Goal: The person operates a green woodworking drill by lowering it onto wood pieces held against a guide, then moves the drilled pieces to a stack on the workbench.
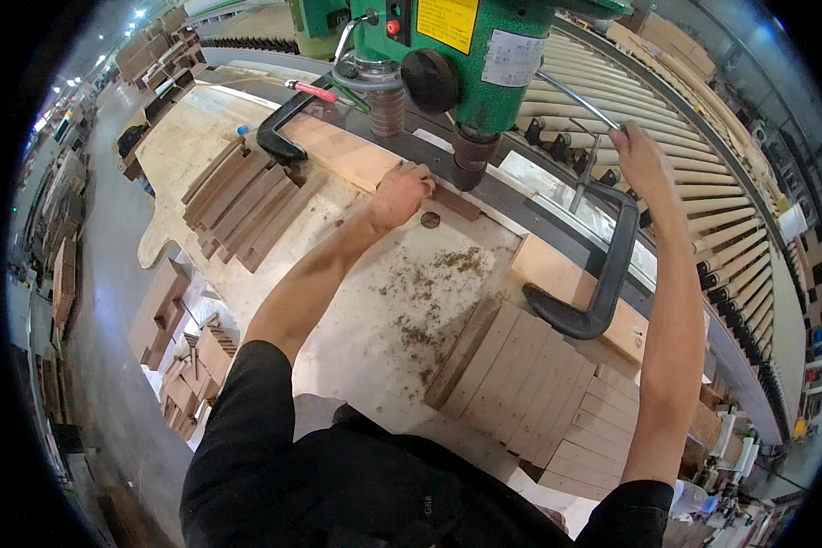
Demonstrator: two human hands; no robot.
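My left hand [402, 194] is closed on one end of a brown wooden strip [458, 203], pressing it to the table against the fence. The strip's other end lies under the dark chuck [474, 157] of a green drill press [510, 87]. Any bit below the chuck is hard to make out. Up to the right, my right hand [644, 163] is wrapped round the end of the press's metal feed lever [579, 99]. Wood shavings [447, 267] are scattered on the pale tabletop [361, 301] in front of the strip.
Black C-clamps [279, 135] [605, 292] hold light wooden boards [333, 151] [557, 272] at either side. Brown strips [247, 203] are piled at left, and more strips [521, 379] lie in rows near my right. A roller conveyor [694, 183] runs behind the press.
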